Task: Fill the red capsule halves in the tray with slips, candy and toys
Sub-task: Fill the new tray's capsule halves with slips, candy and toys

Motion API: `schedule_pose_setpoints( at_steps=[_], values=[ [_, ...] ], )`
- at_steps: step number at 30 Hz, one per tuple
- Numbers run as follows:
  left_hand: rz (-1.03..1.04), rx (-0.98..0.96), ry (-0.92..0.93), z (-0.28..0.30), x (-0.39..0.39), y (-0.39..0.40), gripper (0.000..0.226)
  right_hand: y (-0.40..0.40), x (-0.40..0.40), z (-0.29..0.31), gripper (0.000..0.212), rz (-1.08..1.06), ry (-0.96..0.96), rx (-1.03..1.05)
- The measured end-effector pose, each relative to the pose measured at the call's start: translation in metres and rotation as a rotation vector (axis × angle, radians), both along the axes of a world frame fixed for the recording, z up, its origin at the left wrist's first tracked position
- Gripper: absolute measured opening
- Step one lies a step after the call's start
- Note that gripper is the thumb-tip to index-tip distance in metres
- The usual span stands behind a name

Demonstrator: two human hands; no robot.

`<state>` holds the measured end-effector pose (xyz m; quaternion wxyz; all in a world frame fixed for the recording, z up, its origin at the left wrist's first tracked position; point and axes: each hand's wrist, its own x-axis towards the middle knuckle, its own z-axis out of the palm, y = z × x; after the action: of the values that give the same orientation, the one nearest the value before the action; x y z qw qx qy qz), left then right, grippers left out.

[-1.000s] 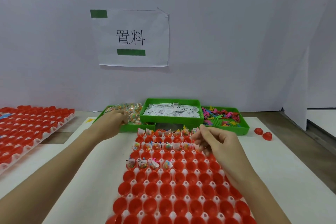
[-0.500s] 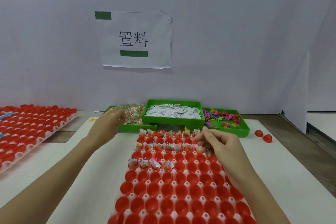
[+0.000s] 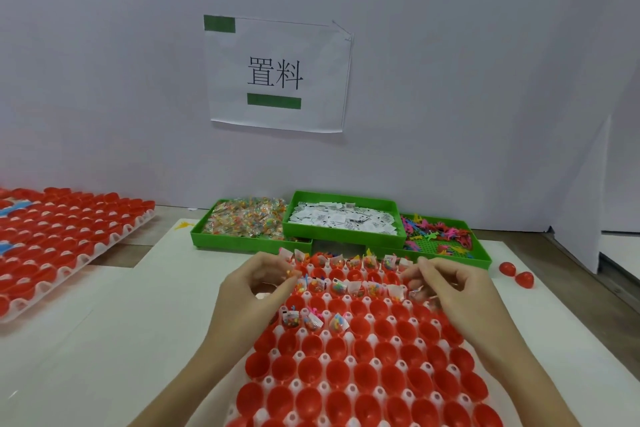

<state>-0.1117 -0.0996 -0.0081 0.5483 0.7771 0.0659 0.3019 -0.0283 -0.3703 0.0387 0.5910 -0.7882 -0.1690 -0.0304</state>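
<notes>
A white tray [image 3: 298,384] of red capsule halves [image 3: 363,371] lies in front of me. The two far rows and part of the third hold slips, candy and toys [image 3: 339,287]; the nearer halves are bare. My left hand [image 3: 254,288] hovers over the tray's far left corner, fingers curled and pinching a small candy packet at the second row. My right hand [image 3: 450,284] is over the far right corner, fingers curled round small pale pieces that I cannot make out clearly.
Three green bins stand behind the tray: candy [image 3: 247,218], paper slips [image 3: 343,218] and coloured toys [image 3: 440,236]. A second tray of red halves [image 3: 69,229] lies at the left. Two loose red halves [image 3: 516,274] sit at the right. A paper sign [image 3: 277,73] hangs on the wall.
My left hand has come back from the candy bin to the tray's far left corner. My right hand stayed over the far right rows, shifting slightly.
</notes>
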Motion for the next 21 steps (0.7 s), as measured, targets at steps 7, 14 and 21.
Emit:
schedule_pose_setpoints(
  at_steps=[7,14,21],
  values=[
    [-0.008,0.092,-0.068,0.002,-0.004,0.006,0.019,0.016,0.02,0.003,0.024,-0.076,-0.279,-0.398],
    [0.027,0.206,-0.163,0.001,-0.006,-0.002,0.022,0.059,0.116,0.015,0.023,-0.118,-0.35,-0.818],
    [0.043,0.218,-0.154,-0.002,-0.005,-0.001,0.023,0.078,0.161,0.019,0.02,0.071,-0.214,-1.088]
  ],
)
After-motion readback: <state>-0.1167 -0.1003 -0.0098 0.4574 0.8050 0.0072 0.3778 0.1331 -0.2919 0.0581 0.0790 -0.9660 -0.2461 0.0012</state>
